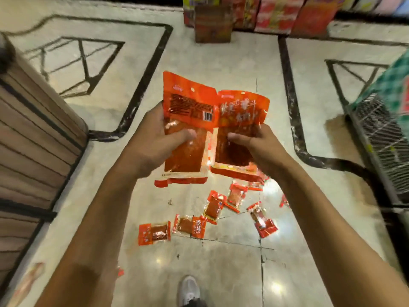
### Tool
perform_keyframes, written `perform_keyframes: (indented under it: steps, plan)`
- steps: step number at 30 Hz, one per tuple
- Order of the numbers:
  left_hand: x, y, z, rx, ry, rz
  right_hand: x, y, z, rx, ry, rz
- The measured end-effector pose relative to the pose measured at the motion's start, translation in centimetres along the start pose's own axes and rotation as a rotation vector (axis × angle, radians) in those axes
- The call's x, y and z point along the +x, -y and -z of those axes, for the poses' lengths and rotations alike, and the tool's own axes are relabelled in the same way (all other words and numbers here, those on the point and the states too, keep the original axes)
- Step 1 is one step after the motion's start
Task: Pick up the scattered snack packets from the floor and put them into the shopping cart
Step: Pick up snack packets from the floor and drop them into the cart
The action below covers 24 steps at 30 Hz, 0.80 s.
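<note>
**2 large packets in hand, cart off to the right**

The person's left hand (152,138) grips a large orange-red foil snack packet with its printed back and barcode showing (188,127), thumb curled over the clear lower window and fingers behind. The right hand (256,145) grips a second large orange-red packet, front side up (241,129), in the same thumb-over pinch. Both packets are held off the floor, side by side with their inner edges touching or overlapping, and their long axes run away from the person, top seals farthest out.

The relation that matters next is sideways. The wire-mesh shopping cart (380,138) stands at the right edge of the view, well apart from the packets, so the right hand is the nearer one. The likely move is a swing to the right with both packets, the left hand crossing further. How the cart's opening lies cannot be told; only its mesh side and a green checked thing (398,85) in or over it show.

Much of the task remains. About 6 small red single-serve sachets (155,233) lie scattered on the pale marble floor with black inlaid lines (221,58), below the hands and ahead of a grey shoe (189,291). 1 lies near the cart's side, the rest nearer the middle.
</note>
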State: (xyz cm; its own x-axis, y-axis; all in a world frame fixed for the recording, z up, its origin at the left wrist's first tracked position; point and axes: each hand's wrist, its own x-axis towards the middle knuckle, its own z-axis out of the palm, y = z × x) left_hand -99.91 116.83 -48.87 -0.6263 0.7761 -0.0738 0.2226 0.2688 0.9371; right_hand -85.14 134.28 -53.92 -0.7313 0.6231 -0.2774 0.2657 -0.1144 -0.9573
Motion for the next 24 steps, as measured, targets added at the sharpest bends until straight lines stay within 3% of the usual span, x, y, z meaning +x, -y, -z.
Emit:
perform_keyframes:
  steps: [6, 11, 17, 24]
  plan:
    - [-6.0, -23.9, 7.1, -0.176, -0.033, -0.120, -12.5, 23.6, 3.3, 0.114, -0.011, 0.139]
    - [-11.9, -37.0, 10.6, -0.190, 0.095, -0.275, -23.2, 35.5, 3.6, 0.132, -0.110, 0.241]
    - [-17.7, -43.9, 14.3, -0.131, 0.261, -0.488, -35.4, 42.1, 1.6, 0.019, -0.322, 0.347]
    - [-24.8, -45.5, 14.0, -0.310, 0.522, -0.442, -48.3, 41.9, -1.2, 0.122, -0.455, 0.358]
